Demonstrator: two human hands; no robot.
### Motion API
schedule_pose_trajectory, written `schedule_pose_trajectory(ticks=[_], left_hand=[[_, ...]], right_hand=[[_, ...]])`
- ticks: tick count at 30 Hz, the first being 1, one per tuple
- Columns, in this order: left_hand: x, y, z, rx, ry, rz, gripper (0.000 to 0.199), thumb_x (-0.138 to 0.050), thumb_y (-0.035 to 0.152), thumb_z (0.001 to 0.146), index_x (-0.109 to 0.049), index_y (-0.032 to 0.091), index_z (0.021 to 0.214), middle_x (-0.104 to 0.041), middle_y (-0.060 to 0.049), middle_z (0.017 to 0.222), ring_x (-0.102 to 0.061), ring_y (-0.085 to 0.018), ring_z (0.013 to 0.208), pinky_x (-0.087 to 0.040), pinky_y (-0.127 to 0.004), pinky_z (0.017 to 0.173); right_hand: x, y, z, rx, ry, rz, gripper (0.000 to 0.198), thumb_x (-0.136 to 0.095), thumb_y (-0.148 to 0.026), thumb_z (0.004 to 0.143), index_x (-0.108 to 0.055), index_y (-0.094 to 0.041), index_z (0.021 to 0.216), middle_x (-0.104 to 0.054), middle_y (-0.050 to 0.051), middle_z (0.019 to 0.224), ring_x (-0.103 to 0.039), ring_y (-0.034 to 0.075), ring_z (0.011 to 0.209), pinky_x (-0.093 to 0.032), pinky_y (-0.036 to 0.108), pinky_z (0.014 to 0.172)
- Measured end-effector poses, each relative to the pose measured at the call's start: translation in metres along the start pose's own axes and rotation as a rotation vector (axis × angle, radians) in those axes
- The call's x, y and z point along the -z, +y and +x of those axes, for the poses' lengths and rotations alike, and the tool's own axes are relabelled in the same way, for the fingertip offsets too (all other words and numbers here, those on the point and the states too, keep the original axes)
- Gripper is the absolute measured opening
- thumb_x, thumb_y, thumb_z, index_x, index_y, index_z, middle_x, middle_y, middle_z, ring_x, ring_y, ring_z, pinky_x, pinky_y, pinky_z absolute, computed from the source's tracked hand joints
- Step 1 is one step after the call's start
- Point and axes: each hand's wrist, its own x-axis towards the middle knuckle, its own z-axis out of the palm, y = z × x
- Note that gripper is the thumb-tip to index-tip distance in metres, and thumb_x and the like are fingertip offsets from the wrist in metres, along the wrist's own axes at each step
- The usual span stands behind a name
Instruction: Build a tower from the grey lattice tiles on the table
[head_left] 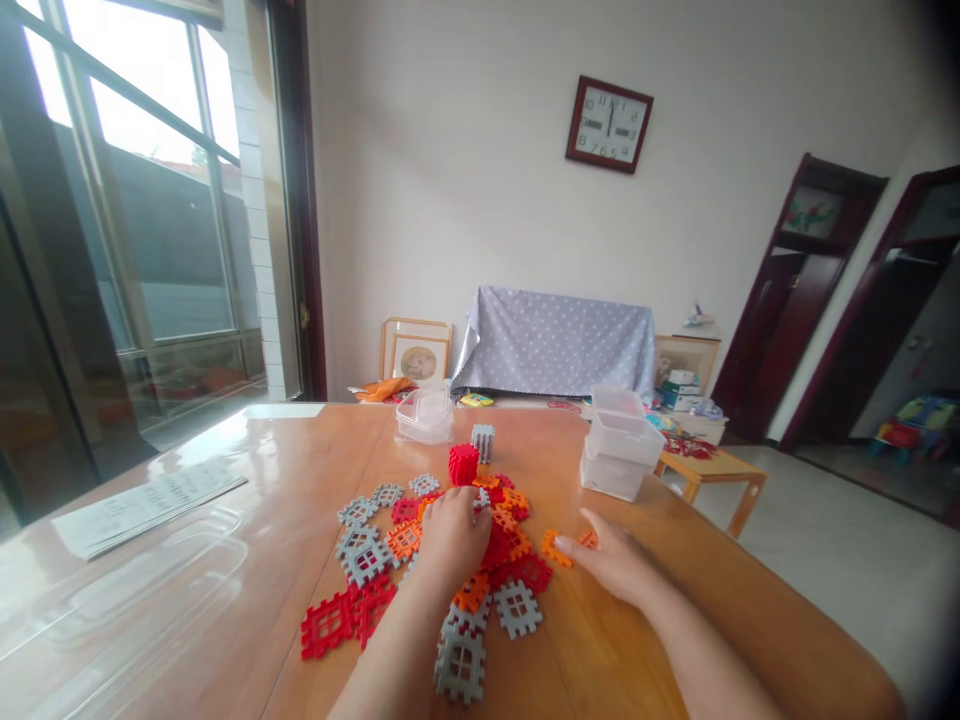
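Visibly, the right hand spreads wide; the left hand, grip unreadable, partly hides the pile.

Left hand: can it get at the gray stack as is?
Probably yes: the red stack stands partly before the gray stack, but the left hand could likely go around or over.

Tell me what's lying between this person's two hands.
Between the left hand and the right hand lie red pieces and orange pieces, some overlapping, on the table; the head view shows this.
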Motion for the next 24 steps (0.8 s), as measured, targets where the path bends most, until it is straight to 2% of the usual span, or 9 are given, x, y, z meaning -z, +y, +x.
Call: schedule_pose_trajectory(ticks=[2, 6, 11, 14, 16, 18, 21, 22, 24], left_hand=[[0.003, -0.004, 0.001, 0.016, 0.011, 0.021, 0.035, -0.052, 0.039, 0.092, -0.066, 0.023, 0.12, -0.069, -0.011, 0.12, -0.062, -0.029, 0.11, -0.042, -0.034, 0.088], [0.005, -0.012, 0.003, 0.024, 0.036, 0.075, 0.033, -0.052, 0.039, 0.091, -0.067, 0.022, 0.115, -0.07, -0.012, 0.116, -0.062, -0.029, 0.108, -0.042, -0.032, 0.084], [0.003, -0.019, 0.006, 0.075, 0.002, -0.03, 0.034, -0.053, 0.029, 0.088, -0.066, 0.021, 0.118, -0.072, -0.011, 0.112, -0.066, -0.025, 0.096, -0.043, -0.03, 0.076], [0.001, -0.022, 0.01, 0.092, 0.022, -0.121, 0.035, -0.051, 0.018, 0.085, -0.067, 0.018, 0.116, -0.074, -0.011, 0.103, -0.067, -0.022, 0.09, -0.043, -0.029, 0.075], [0.002, -0.023, 0.012, 0.1, 0.07, -0.184, 0.034, -0.05, 0.016, 0.086, -0.069, 0.017, 0.114, -0.075, -0.01, 0.099, -0.067, -0.021, 0.089, -0.043, -0.028, 0.076], [0.004, -0.024, 0.014, 0.116, 0.119, -0.239, 0.032, -0.051, 0.018, 0.088, -0.069, 0.017, 0.114, -0.075, -0.009, 0.098, -0.068, -0.02, 0.088, -0.044, -0.028, 0.078], [0.007, -0.024, 0.015, 0.148, 0.167, -0.289, 0.031, -0.051, 0.02, 0.089, -0.069, 0.018, 0.115, -0.075, -0.009, 0.1, -0.068, -0.021, 0.09, -0.045, -0.029, 0.081], [0.007, -0.025, 0.015, 0.154, 0.18, -0.299, 0.031, -0.051, 0.02, 0.089, -0.069, 0.017, 0.114, -0.075, -0.01, 0.102, -0.068, -0.021, 0.092, -0.045, -0.029, 0.082], [0.007, -0.026, 0.015, 0.16, 0.199, -0.316, 0.031, -0.051, 0.021, 0.089, -0.069, 0.017, 0.114, -0.075, -0.011, 0.106, -0.068, -0.022, 0.095, -0.045, -0.029, 0.082]], right_hand=[[-0.003, -0.004, -0.007, 0.065, -0.021, -0.085, 0.074, -0.067, -0.067, 0.077, -0.06, -0.025, 0.137, -0.065, 0.014, 0.137, -0.058, 0.039, 0.124, -0.043, 0.05, 0.102], [-0.007, -0.006, -0.008, 0.216, 0.022, -0.115, 0.05, -0.065, -0.048, 0.082, -0.067, -0.024, 0.127, -0.07, 0.012, 0.124, -0.062, 0.033, 0.117, -0.045, 0.042, 0.1], [-0.009, 0.005, 0.003, 0.243, 0.087, -0.079, 0.046, -0.062, -0.033, 0.08, -0.069, -0.018, 0.123, -0.069, 0.014, 0.117, -0.062, 0.03, 0.114, -0.046, 0.039, 0.101], [-0.007, -0.001, 0.002, 0.251, 0.118, 0.029, 0.047, -0.059, -0.031, 0.081, -0.067, -0.018, 0.126, -0.068, 0.013, 0.121, -0.061, 0.029, 0.117, -0.046, 0.039, 0.103], [-0.006, -0.011, -0.003, 0.313, 0.071, 0.128, 0.047, -0.058, -0.032, 0.084, -0.065, -0.02, 0.129, -0.066, 0.011, 0.129, -0.06, 0.027, 0.122, -0.044, 0.039, 0.107], [-0.003, -0.021, -0.011, 0.371, -0.066, 0.198, 0.054, -0.061, -0.036, 0.085, -0.06, -0.024, 0.137, -0.058, 0.011, 0.143, -0.052, 0.028, 0.133, -0.039, 0.042, 0.114], [-0.001, -0.029, -0.022, 0.371, -0.309, 0.19, 0.09, -0.079, -0.052, 0.072, -0.045, -0.03, 0.152, -0.039, 0.011, 0.161, -0.032, 0.036, 0.149, -0.025, 0.052, 0.121], [-0.001, -0.03, -0.024, 0.362, -0.356, 0.166, 0.101, -0.084, -0.056, 0.066, -0.041, -0.031, 0.154, -0.035, 0.011, 0.163, -0.028, 0.038, 0.151, -0.022, 0.055, 0.122], [-0.002, -0.032, -0.026, 0.353, -0.37, 0.132, 0.106, -0.086, -0.058, 0.062, -0.042, -0.031, 0.154, -0.036, 0.012, 0.163, -0.028, 0.04, 0.15, -0.02, 0.055, 0.123]])
